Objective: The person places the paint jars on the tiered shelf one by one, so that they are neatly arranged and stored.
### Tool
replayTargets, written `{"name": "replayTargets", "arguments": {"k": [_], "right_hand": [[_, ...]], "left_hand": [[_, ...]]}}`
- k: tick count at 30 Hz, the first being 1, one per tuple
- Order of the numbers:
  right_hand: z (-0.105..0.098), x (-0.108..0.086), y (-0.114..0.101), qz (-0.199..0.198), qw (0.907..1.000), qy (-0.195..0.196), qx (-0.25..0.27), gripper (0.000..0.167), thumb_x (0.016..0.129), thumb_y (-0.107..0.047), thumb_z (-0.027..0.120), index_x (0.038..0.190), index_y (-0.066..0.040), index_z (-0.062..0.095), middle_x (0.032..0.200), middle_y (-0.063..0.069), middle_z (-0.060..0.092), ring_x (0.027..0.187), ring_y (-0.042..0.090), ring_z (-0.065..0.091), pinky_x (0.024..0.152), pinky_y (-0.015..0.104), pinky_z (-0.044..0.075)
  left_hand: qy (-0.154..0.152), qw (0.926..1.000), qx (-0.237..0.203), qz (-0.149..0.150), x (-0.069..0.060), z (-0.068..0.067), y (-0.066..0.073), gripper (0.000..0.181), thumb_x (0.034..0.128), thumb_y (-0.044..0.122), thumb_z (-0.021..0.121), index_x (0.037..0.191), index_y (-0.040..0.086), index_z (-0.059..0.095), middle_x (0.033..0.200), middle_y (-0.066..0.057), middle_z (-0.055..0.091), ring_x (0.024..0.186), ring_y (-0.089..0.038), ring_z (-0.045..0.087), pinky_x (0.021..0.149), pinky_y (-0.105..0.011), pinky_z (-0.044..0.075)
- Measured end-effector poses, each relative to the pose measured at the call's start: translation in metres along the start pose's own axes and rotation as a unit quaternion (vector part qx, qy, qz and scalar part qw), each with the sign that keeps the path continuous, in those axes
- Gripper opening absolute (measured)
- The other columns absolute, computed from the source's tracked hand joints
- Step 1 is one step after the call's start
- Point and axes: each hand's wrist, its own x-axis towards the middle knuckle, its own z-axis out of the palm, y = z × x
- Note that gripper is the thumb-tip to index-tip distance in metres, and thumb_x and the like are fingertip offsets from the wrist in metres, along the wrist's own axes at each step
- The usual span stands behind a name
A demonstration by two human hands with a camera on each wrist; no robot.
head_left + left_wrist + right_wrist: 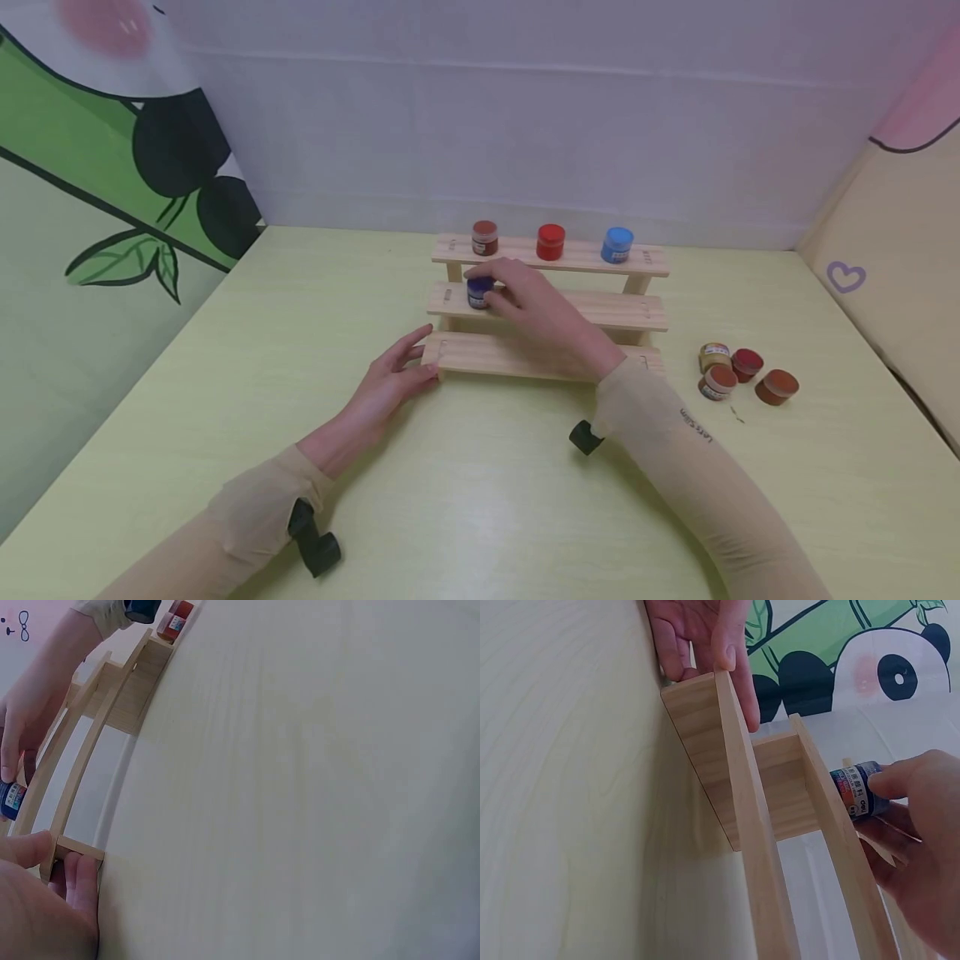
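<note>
A three-step wooden rack (517, 356) stands on the table. At its left end my left hand (386, 383) grips the lowest step, with the thumb at the front edge and fingers by the side panel in the left wrist view. My right hand (536, 304) holds a dark blue paint jar (477, 293) on the left part of the middle step, thumb and fingers about it. The jar's label (853, 792) faces the front. Along the top step stand a brown jar (485, 239), a red jar (551, 242) and a light blue jar (617, 246).
Right of the rack, several jars are grouped on the table (465, 500): a yellowish jar (714, 357), a dark red jar (747, 365) and brown ones (777, 387). A pale cloth wall (525, 142) rises behind; a panda print (889, 671) covers the left side.
</note>
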Motion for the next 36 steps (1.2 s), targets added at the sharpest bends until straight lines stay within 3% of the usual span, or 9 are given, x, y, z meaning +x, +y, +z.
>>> {"name": "replayTargets", "arguments": {"k": [11, 36], "right_hand": [[0.0016, 0.0002, 0.0021, -0.010, 0.9997, 0.002, -0.020, 0.036, 0.103, -0.017, 0.052, 0.138, -0.020, 0.053, 0.137, 0.000, 0.057, 0.125, 0.013, 0.053, 0.113, 0.034, 0.046], [-0.0015, -0.0048, 0.0035, -0.010, 0.9998, 0.000, -0.014, 0.042, 0.101, -0.015, 0.055, 0.143, -0.020, 0.051, 0.142, -0.001, 0.056, 0.129, 0.013, 0.053, 0.113, 0.034, 0.046]], "left_hand": [[0.000, 1.0000, -0.002, -0.004, 0.0004, -0.0004, -0.0003, 0.064, 0.0993, 0.008, 0.055, 0.156, 0.023, 0.031, 0.146, -0.016, 0.041, 0.104, -0.005, 0.061, 0.099, -0.022, 0.055], [-0.002, 1.0000, 0.000, -0.004, -0.0008, 0.0000, 0.0018, 0.063, 0.0996, 0.007, 0.054, 0.156, 0.022, 0.030, 0.147, -0.017, 0.040, 0.105, -0.006, 0.061, 0.100, -0.023, 0.054]]}}
